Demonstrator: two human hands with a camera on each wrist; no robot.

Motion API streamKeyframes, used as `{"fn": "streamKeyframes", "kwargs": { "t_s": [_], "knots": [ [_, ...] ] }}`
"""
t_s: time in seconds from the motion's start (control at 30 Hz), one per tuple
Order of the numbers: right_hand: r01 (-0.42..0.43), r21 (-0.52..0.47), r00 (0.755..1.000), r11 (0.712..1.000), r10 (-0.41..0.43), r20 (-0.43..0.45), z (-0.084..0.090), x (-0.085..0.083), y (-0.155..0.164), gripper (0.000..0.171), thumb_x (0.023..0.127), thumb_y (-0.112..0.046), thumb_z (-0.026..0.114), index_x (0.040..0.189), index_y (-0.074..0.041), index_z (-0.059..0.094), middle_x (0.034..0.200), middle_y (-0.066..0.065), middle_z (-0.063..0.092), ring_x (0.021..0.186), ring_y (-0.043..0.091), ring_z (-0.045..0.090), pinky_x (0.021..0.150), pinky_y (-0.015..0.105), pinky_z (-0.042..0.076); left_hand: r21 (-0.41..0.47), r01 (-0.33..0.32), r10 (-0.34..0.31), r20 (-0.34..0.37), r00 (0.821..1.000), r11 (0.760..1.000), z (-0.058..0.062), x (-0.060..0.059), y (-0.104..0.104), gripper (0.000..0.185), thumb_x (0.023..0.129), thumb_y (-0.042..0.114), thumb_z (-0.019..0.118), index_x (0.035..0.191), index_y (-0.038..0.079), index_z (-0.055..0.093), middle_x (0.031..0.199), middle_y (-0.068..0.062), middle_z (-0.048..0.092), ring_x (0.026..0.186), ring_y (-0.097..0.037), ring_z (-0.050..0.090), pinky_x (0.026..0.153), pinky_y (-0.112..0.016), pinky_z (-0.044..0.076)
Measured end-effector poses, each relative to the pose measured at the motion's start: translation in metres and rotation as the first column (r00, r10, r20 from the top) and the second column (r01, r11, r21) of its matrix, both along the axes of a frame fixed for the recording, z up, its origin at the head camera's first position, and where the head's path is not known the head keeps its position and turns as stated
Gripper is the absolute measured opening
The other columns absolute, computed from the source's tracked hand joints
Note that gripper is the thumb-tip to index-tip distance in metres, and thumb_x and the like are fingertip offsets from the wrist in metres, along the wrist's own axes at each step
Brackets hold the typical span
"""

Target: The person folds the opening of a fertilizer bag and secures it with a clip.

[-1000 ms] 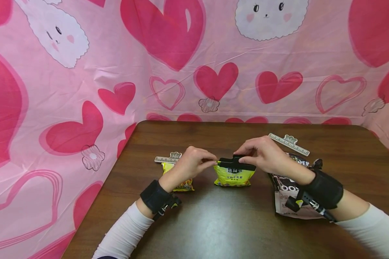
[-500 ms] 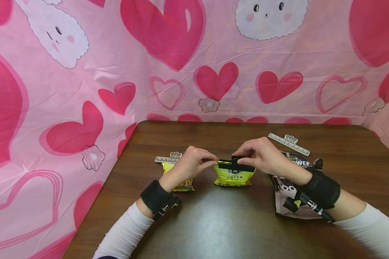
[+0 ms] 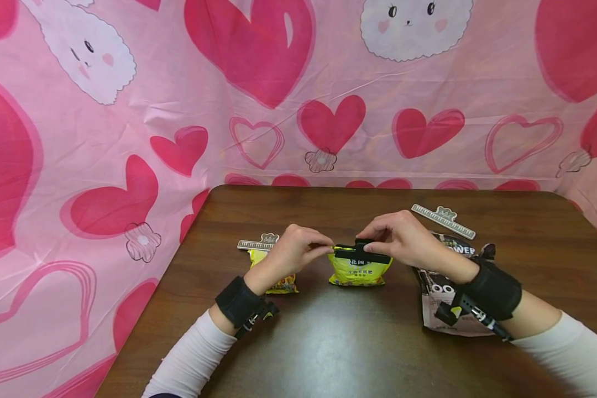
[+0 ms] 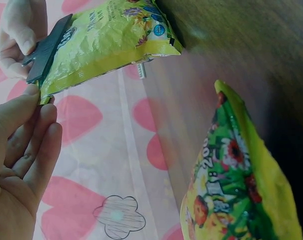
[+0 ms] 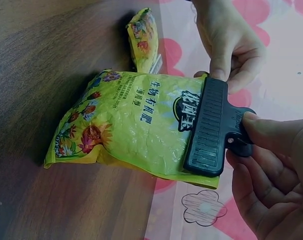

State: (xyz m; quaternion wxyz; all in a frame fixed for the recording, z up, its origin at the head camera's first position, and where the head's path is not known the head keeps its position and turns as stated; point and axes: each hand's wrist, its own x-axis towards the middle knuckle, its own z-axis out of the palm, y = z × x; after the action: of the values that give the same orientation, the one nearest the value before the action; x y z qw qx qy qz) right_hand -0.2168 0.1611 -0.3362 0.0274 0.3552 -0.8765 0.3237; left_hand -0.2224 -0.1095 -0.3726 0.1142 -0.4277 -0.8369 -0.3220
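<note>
A yellow printed fertilizer bag (image 3: 359, 274) stands upright on the table between the hands. Along its top edge lies a black bag clip (image 5: 209, 131) with piano-key ridges. My right hand (image 3: 403, 237) pinches the clip's handle between thumb and fingers. At the bag's top corner, my left hand (image 3: 296, 249) pinches the yellow edge, right beside the clip's end. In the right wrist view, the clip spans most of the bag's top, and a yellow strip sticks out past it.
Behind my left forearm are another yellow bag (image 3: 283, 284) and a white piano-key clip (image 3: 252, 245). A dark and pink bag (image 3: 438, 315) lies under my right forearm. Beyond it rests another white clip (image 3: 443, 220). Pink heart-printed cloth (image 3: 258, 50) surrounds the wooden table (image 3: 323, 342).
The right hand and black clip have shifted slightly left, and a yellow strip of the bag now shows along the clip's left part. The left hand has stayed in place.
</note>
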Motion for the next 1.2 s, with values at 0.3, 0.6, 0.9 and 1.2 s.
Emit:
{"fn": "streamKeyframes", "kwargs": {
  "t_s": [0.3, 0.6, 0.9, 1.2],
  "knots": [
    [-0.007, 0.012, 1.0, 1.0, 0.007, -0.004, -0.0011, -0.0002, 0.0006, 0.026, 0.08, -0.016, 0.083, 0.105, -0.018, 0.078, 0.093, -0.009, 0.074, 0.073, 0.001, 0.061, 0.063, 0.022, 0.052, -0.006, -0.002, 0.002, -0.007, 1.0, 1.0, -0.0004, -0.0002, 0.0002, 0.012, 0.088, 0.012, 0.074, 0.098, 0.009, 0.079, 0.09, -0.003, 0.078, 0.079, -0.009, 0.073, 0.07, -0.025, 0.058],
    [0.002, -0.004, 1.0, 1.0, -0.002, 0.017, -0.0028, -0.0001, -0.0001, 0.024, 0.081, -0.019, 0.082, 0.104, -0.017, 0.078, 0.094, -0.005, 0.075, 0.075, 0.003, 0.064, 0.065, 0.023, 0.054, -0.01, -0.002, 0.002, -0.005, 1.0, 1.0, 0.0001, 0.0004, -0.0003, 0.012, 0.088, 0.013, 0.073, 0.099, 0.009, 0.079, 0.091, -0.003, 0.078, 0.078, -0.009, 0.072, 0.069, -0.024, 0.057],
    [0.027, -0.02, 0.995, 0.999, -0.025, 0.101, -0.0026, 0.002, 0.0009, 0.029, 0.079, -0.017, 0.083, 0.107, -0.018, 0.077, 0.098, -0.005, 0.075, 0.079, 0.005, 0.067, 0.07, 0.026, 0.058, -0.014, -0.004, 0.004, -0.002, 1.0, 1.0, -0.0007, 0.0, -0.0007, 0.013, 0.089, 0.013, 0.073, 0.099, 0.009, 0.079, 0.091, -0.003, 0.078, 0.079, -0.009, 0.072, 0.069, -0.026, 0.057],
    [-0.001, -0.04, 0.993, 0.999, 0.006, 0.119, -0.005, 0.0022, 0.004, 0.033, 0.079, -0.017, 0.083, 0.111, -0.017, 0.075, 0.104, -0.003, 0.074, 0.083, 0.006, 0.068, 0.072, 0.028, 0.059, -0.011, 0.002, -0.002, 0.011, 1.0, 1.0, -0.0014, -0.0006, -0.0013, 0.013, 0.088, 0.014, 0.073, 0.1, 0.01, 0.079, 0.092, -0.002, 0.077, 0.08, -0.009, 0.072, 0.07, -0.027, 0.058]
  ]
}}
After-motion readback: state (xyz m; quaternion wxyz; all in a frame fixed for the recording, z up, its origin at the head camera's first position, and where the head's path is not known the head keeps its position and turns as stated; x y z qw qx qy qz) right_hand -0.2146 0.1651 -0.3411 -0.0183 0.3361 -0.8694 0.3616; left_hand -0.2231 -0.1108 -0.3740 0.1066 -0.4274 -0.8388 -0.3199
